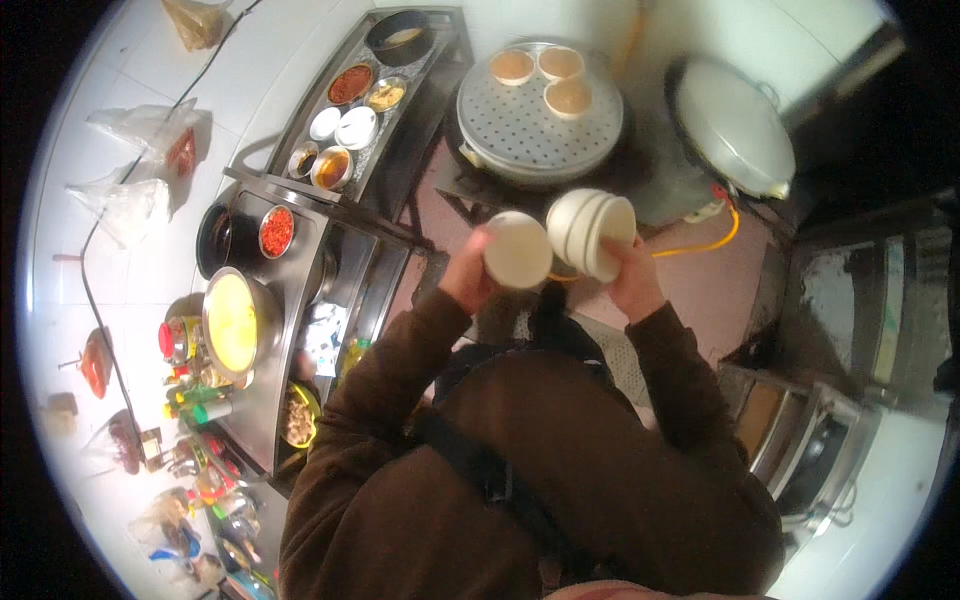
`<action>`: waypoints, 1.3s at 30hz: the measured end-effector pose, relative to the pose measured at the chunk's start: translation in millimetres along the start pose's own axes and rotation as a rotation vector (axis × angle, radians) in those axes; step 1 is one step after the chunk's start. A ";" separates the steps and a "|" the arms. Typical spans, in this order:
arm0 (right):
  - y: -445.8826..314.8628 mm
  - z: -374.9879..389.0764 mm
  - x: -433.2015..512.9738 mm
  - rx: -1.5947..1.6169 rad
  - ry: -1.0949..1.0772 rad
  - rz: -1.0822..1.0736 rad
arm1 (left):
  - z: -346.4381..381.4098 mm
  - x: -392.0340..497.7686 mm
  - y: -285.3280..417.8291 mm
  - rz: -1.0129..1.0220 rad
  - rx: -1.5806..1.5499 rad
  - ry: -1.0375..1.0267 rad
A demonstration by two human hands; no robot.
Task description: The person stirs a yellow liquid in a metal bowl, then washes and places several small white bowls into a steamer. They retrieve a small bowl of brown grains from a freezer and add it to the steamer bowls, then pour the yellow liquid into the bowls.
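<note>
My left hand (472,274) holds one pale bowl (517,250) by its side. Close beside it, a nested stack of several pale bowls (581,225) is tilted sideways in my right hand (634,277). Beyond both hands, a round perforated metal steamer tray (517,127) rests on a large pot over the stove. Towards its far side stand several small bowls (568,97) with light brown contents.
A large round metal lid (731,127) leans at the right of the stove, near a yellow hose (697,246). Left are steel counters with seasoning bowls, chopped red peppers (277,231), a steel basin of yellow liquid (232,320) and bottles. A metal cabinet (847,315) stands right.
</note>
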State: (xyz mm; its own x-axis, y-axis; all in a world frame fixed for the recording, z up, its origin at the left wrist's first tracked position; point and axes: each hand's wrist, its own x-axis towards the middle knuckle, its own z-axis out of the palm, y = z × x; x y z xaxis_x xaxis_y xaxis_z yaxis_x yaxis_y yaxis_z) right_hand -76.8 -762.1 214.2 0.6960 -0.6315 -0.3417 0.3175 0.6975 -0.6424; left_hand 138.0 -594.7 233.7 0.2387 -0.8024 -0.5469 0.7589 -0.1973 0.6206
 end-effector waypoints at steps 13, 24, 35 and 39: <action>-55.4 -41.8 272.9 -0.765 0.071 -0.027 | -36.5 241.0 96.5 0.355 0.496 0.451; -55.4 -4.6 289.1 -1.119 0.164 -0.204 | -70.2 306.4 130.2 0.301 1.416 0.446; -123.6 -15.6 284.1 -0.396 0.521 -0.222 | 24.4 338.8 158.2 0.610 1.580 0.250; -134.8 -12.5 290.2 -0.411 0.612 -0.229 | 95.3 365.3 137.3 0.505 1.600 0.254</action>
State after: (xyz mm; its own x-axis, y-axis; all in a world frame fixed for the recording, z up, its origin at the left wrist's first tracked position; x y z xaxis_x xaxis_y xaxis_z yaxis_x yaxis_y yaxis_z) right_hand 74.3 -1043.6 193.0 0.1233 -0.9029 -0.4117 0.0627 0.4212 -0.9048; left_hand 271.6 -968.5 172.6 0.4521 -0.8860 -0.1028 -0.7062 -0.4260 0.5656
